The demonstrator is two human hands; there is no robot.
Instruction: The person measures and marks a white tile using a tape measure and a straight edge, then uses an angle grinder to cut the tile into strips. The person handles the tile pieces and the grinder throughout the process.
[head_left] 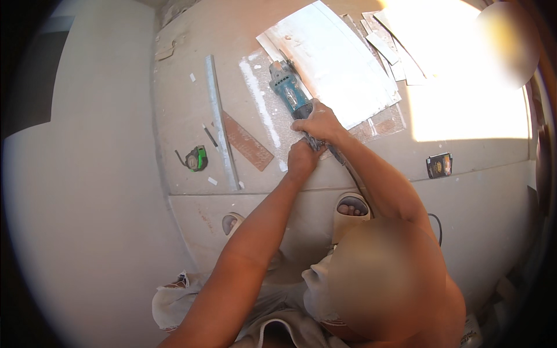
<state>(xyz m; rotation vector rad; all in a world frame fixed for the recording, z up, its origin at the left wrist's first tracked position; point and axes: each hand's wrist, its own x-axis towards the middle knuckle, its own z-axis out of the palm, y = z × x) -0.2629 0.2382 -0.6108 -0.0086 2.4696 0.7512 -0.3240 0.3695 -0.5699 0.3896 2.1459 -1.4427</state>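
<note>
Near the middle of the floor, in the head view, held a teal and black angle grinder in both hands, lengthwise along the left long edge of a large white panel. Wrapped the right hand firmly round the dark rear part of the grinder, with the thumb over its left side. Closed the left hand round the tail end, just behind the right hand, with fingers curled in near the power cable. Pointed the grinder's head away from the body, beside the panel's left edge; could not tell contact from a narrow gap there.

Saw a white powdery strip left of the grinder, and brownish sheeting past the panel's near right corner. Toward the floor's left edge, saw a long metal bar across one end of a reddish-brown strip, with a dark pencil just left of the bar and a green and black tape measure nearer the wall. Beside the panel's right edge, saw piled offcuts; toward the floor's right edge, a small dark pack. Had both feet in beige sandals.
</note>
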